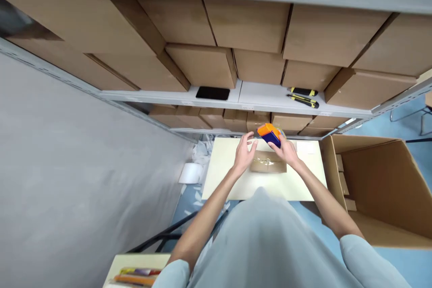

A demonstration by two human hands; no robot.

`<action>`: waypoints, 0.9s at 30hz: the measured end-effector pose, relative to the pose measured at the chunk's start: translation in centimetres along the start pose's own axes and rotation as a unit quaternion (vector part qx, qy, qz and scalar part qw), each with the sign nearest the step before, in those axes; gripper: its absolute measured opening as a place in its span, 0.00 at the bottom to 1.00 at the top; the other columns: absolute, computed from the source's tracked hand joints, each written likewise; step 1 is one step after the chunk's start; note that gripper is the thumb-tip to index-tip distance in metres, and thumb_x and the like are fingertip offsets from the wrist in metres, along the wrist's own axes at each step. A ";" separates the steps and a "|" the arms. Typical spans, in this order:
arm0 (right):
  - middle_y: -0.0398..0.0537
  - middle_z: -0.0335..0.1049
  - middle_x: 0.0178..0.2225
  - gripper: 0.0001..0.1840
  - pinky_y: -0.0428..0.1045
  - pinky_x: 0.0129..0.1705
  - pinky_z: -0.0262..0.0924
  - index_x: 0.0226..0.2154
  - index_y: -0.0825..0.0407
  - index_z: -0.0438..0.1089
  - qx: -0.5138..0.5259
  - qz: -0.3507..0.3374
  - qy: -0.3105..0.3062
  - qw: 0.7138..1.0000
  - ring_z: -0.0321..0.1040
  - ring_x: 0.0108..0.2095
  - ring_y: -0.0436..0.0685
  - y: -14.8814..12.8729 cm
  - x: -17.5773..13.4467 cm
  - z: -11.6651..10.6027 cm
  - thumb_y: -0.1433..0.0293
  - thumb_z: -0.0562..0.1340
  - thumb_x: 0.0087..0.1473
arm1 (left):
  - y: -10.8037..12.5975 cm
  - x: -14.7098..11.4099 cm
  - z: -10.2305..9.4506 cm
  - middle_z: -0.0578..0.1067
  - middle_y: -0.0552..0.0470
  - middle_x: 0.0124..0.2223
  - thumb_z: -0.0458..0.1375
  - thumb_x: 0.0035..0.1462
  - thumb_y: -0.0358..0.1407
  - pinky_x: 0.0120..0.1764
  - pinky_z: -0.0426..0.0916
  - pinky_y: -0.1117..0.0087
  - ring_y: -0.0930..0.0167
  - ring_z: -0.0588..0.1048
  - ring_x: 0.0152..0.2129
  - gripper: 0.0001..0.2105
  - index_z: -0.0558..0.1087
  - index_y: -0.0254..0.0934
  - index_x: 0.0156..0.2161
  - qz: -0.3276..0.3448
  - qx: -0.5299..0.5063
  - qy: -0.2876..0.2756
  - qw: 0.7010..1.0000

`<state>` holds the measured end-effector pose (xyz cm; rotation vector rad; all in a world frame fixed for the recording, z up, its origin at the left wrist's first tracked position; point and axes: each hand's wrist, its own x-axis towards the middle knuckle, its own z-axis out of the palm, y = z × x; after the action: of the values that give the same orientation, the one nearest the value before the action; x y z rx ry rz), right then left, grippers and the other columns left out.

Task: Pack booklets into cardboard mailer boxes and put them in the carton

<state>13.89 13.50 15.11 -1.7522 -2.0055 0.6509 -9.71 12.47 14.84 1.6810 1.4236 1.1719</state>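
Over the pale table [221, 180], near a taped carton [268, 166], the right hand [286, 149] grips an orange-and-blue tape dispenser [269, 134]; the left hand [243, 155], thumb and fingers loosely parted, hangs near it

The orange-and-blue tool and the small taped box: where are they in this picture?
Orange-and-blue tool [270, 136], head view: its blue side.
Small taped box [268, 163], head view: middle of its top face.
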 end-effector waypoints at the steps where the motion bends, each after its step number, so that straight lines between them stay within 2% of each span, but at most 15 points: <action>1: 0.55 0.84 0.40 0.27 0.57 0.40 0.74 0.56 0.48 0.72 0.027 0.015 -0.013 0.999 0.83 0.38 0.71 0.5 -2.0 0.6 0.45 0.63 0.70 | -0.4 -1.5 0.4 0.77 0.37 0.65 0.56 0.76 0.44 0.57 0.80 0.54 0.59 0.80 0.58 0.19 0.69 0.42 0.65 -0.013 -0.007 -0.015 1.000; 5: 0.53 0.85 0.43 0.26 0.57 0.44 0.76 0.55 0.48 0.74 0.108 0.062 -0.053 0.991 0.84 0.42 0.69 1.3 -7.8 2.0 0.47 0.66 0.66 | -1.1 -5.4 1.3 0.76 0.37 0.65 0.56 0.76 0.47 0.57 0.80 0.55 0.60 0.80 0.58 0.20 0.70 0.41 0.65 -0.053 -0.033 -0.054 0.997; 9: 0.51 0.84 0.42 0.25 0.56 0.43 0.75 0.51 0.48 0.74 0.123 0.085 -0.082 0.985 0.83 0.40 0.67 1.5 -10.7 2.0 0.46 0.67 0.65 | -0.7 -6.3 1.1 0.78 0.40 0.63 0.56 0.75 0.50 0.58 0.80 0.57 0.60 0.81 0.57 0.20 0.74 0.41 0.63 -0.067 -0.051 -0.097 0.992; 15: 0.48 0.80 0.35 0.25 0.55 0.40 0.73 0.46 0.46 0.74 0.094 0.072 -0.090 0.989 0.79 0.35 0.64 1.5 -12.5 1.4 0.43 0.65 0.66 | 0.7 -5.8 0.1 0.84 0.44 0.56 0.56 0.76 0.49 0.59 0.79 0.58 0.62 0.83 0.53 0.17 0.81 0.42 0.55 -0.067 -0.070 -0.131 0.987; 18: 0.47 0.78 0.34 0.24 0.54 0.39 0.73 0.43 0.46 0.73 0.082 0.060 -0.112 0.989 0.78 0.34 0.63 1.1 -13.0 0.9 0.42 0.65 0.67 | 1.1 -5.5 -0.3 0.85 0.45 0.53 0.56 0.75 0.49 0.55 0.80 0.61 0.62 0.84 0.51 0.17 0.82 0.41 0.53 -0.070 -0.071 -0.143 0.985; 23: 0.49 0.79 0.39 0.24 0.54 0.41 0.72 0.45 0.47 0.73 0.068 0.033 -0.139 0.987 0.78 0.37 0.63 0.2 -13.4 -0.1 0.44 0.64 0.68 | 1.4 -5.1 -0.9 0.85 0.45 0.52 0.60 0.72 0.52 0.50 0.80 0.63 0.64 0.84 0.46 0.19 0.84 0.40 0.52 -0.089 -0.096 -0.176 0.976; 27: 0.48 0.79 0.37 0.24 0.54 0.42 0.72 0.48 0.46 0.74 0.064 0.025 -0.144 0.987 0.78 0.37 0.64 0.0 -13.5 -0.5 0.44 0.65 0.68 | 2.0 -4.9 -1.7 0.86 0.45 0.49 0.60 0.70 0.56 0.50 0.80 0.61 0.61 0.83 0.48 0.22 0.86 0.41 0.49 -0.097 -0.119 -0.205 0.967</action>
<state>16.05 0.18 15.59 -1.7168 -2.0552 1.0770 -10.59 7.16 16.18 1.4729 1.1108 0.7931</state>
